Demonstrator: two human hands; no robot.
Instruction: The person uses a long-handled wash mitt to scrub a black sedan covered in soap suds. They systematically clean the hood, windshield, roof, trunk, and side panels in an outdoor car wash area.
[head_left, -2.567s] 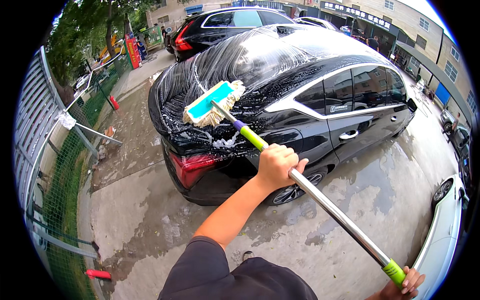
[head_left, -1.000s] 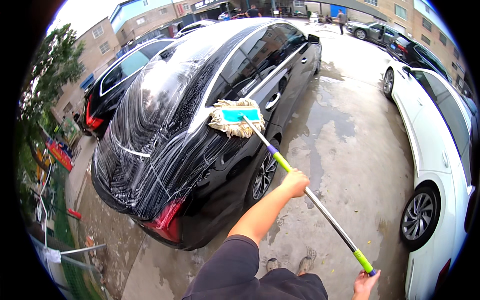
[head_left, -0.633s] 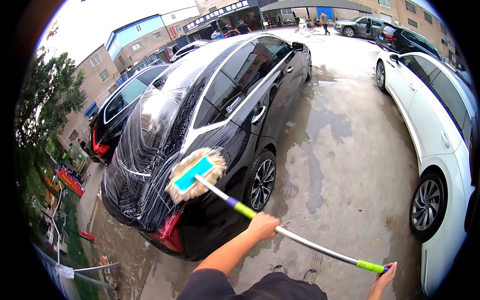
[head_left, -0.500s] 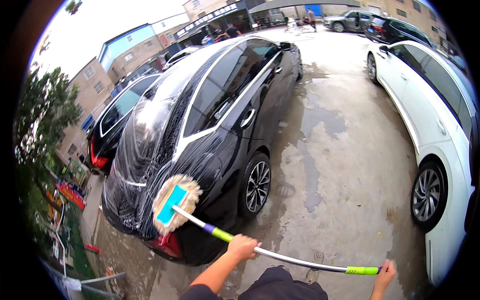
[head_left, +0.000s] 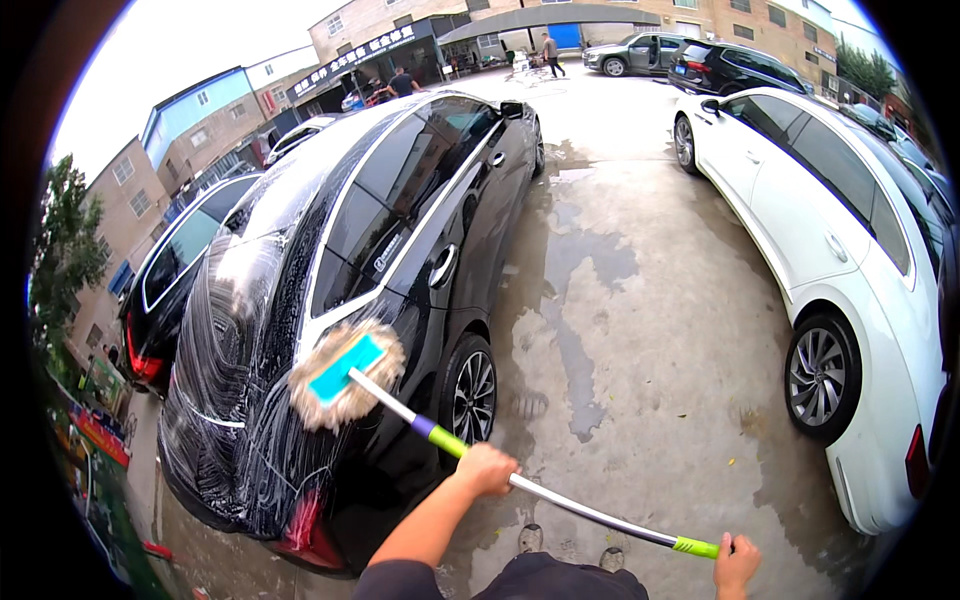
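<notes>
My left hand (head_left: 487, 470) and right hand (head_left: 737, 563) gripped the mop pole (head_left: 590, 513). The mop head (head_left: 346, 370) touched the black car (head_left: 408, 318).

Wet patches (head_left: 575, 370) darken the concrete ground (head_left: 665, 400) at the frame's centre. Tan buildings (head_left: 372, 22) with windows (head_left: 334, 24) span the top, around what looks like a blue roller door (head_left: 566, 37). Pale sky (head_left: 200, 50) brightens the upper left above a tree (head_left: 70, 240).

Mop head (head_left: 346, 376) at soapy black car (head_left: 475, 245).
Our left hand (head_left: 487, 469) and right hand (head_left: 737, 563) grip the green-sleeved pole (head_left: 590, 514).
</notes>
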